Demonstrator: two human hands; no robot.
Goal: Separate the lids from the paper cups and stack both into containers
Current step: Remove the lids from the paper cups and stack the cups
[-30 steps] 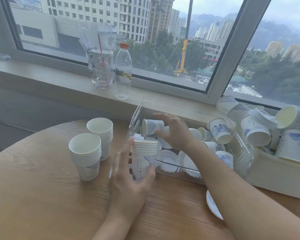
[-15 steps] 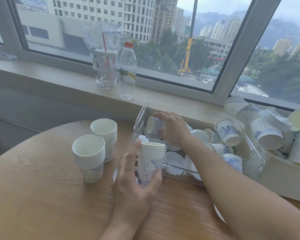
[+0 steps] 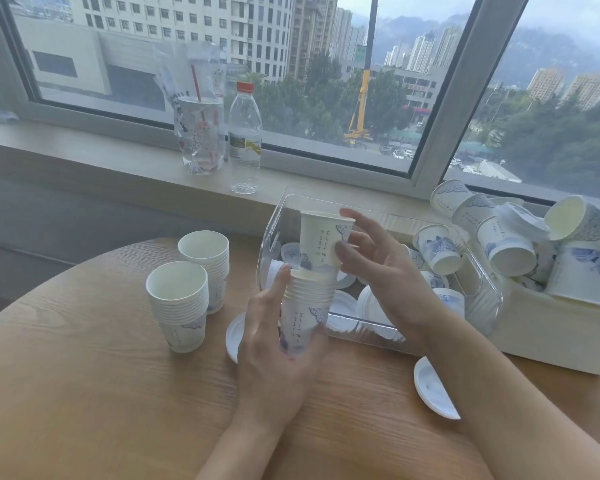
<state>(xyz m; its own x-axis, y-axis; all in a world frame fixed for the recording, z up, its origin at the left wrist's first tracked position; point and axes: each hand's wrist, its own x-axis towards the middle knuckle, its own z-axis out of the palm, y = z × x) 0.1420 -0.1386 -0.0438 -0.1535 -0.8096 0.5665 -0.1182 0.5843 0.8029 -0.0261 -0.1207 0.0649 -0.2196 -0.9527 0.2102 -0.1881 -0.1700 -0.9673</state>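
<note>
both forearms cut off below, cup stack [image 3: 305, 313] base behind left hand [image 3: 278, 355]

high-rise room, city-view window [image 3: 326, 81]

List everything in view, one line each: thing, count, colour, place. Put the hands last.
cup stacks: two, white with blue print, on the table's left
held stack: one, white and blue, upright in front of the bin
single cup: one, white and blue, entering the held stack's top
clear bin: one, transparent, holding lids and cups
beige box: one, far right, piled with cups
loose lids: two visible, white, on the table
round table: one, light wood
water bottle: one, clear with red cap, windowsill
bagged drink cup: one, clear, windowsill
left hand: grips the held stack
right hand: pinches the single cup
</note>
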